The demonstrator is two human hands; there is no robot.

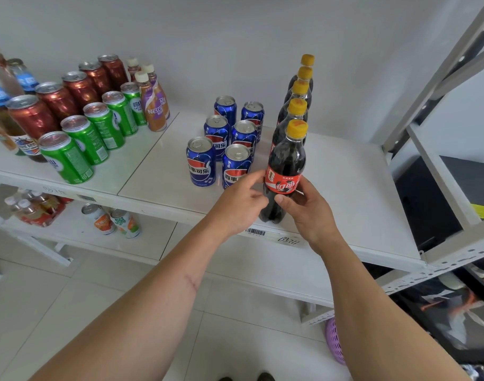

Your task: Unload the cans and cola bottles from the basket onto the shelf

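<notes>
Orange-capped cola bottle (286,171) at frame centre: my left hand (239,204) and right hand (308,213) both grip it, squaring its label forward, heading the row.

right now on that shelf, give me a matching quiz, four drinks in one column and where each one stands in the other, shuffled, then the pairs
Things:
1. front cola bottle
2. blue cans
3. green cans
4. red-brown cans

Places:
A. row at the far left, behind the green ones
B. two rows just left of the cola bottles
C. at the shelf's front edge, between both hands
D. row in front of the red-brown ones

Pairs: 1-C, 2-B, 3-D, 4-A
</notes>
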